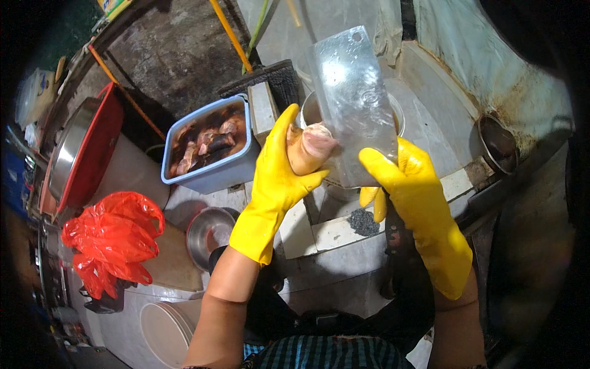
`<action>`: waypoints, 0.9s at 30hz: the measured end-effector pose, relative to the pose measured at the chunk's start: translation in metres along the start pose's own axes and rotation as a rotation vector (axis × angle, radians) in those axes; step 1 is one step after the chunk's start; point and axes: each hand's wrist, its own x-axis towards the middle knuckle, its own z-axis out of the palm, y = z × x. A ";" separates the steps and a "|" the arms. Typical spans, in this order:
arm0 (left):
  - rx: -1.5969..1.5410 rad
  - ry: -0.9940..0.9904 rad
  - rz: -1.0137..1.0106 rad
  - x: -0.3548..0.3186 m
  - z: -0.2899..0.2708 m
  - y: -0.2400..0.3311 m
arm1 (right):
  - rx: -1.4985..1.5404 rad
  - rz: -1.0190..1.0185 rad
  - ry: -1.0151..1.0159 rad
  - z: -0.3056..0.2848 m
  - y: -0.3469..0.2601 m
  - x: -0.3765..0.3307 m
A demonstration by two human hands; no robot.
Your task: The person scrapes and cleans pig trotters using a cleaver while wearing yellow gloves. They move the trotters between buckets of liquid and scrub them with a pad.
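My left hand, in a yellow rubber glove, is closed round a pale piece of meat with skin, which looks like a pig's trotter. Its cut end points toward the cleaver. My right hand, gloved the same way, grips that cleaver at its lower end. The broad, wet blade stands tilted upward beside the meat; whether they touch I cannot tell. Behind both hands is a round white bucket, its inside mostly hidden. A blue-grey rectangular tub to the left holds several meat pieces in dark liquid.
A steel scouring pad lies on the white ledge. Leftward are a steel bowl, a red plastic bag, a red basin and pale round tubs. A dark pot stands at the right.
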 end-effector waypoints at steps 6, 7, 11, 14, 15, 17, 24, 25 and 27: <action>0.180 -0.020 0.193 -0.001 -0.028 0.000 | 0.001 0.067 -0.097 -0.004 -0.003 -0.004; 0.149 -0.057 0.169 -0.003 -0.029 0.001 | 0.015 0.104 -0.172 -0.009 -0.005 -0.003; -0.013 -0.158 0.116 0.000 -0.035 0.008 | 0.111 0.155 -0.308 -0.012 0.000 0.000; -0.069 -0.142 0.075 -0.006 -0.034 -0.006 | 0.140 0.033 -0.317 -0.009 0.004 -0.005; -0.139 -0.112 0.026 -0.011 -0.030 -0.009 | 0.139 0.008 -0.298 -0.008 0.002 -0.005; -0.267 -0.049 -0.071 -0.017 -0.023 -0.011 | 0.166 -0.012 -0.241 -0.003 -0.001 -0.006; -0.188 -0.007 -0.010 -0.011 -0.031 -0.008 | 0.082 -0.018 -0.177 -0.005 -0.007 -0.006; -0.150 0.016 0.037 -0.012 -0.031 -0.011 | 0.047 -0.016 -0.148 -0.003 -0.006 -0.008; -0.124 0.022 0.029 -0.014 -0.027 -0.017 | -0.023 -0.012 -0.092 0.005 -0.008 -0.014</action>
